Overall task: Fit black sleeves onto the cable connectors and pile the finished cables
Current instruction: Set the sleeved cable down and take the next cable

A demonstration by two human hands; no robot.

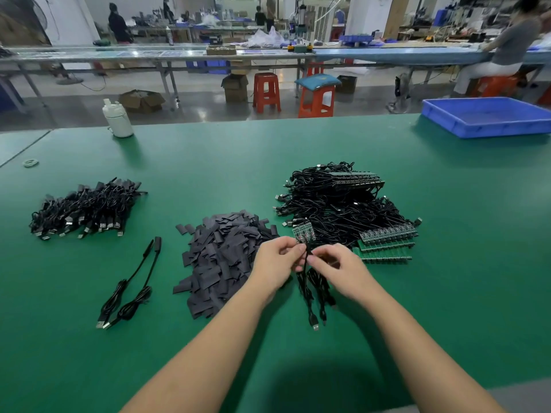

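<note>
Cable bundle [310, 281] hangs lengthwise toward viewer; left hand [275, 260], right hand [337, 269] pinching top.

1. Two bare forearms come in from the bottom edge, with no sleeve or cuff showing on either one.
2. The left hand [275, 259] wears no glove, ring or wristband that can be seen.
3. The right hand [337, 268] is just as plain, with no watch, strap or glove.
4. The fingernails look short and unpainted, though motion blur softens the fingertips.
</note>
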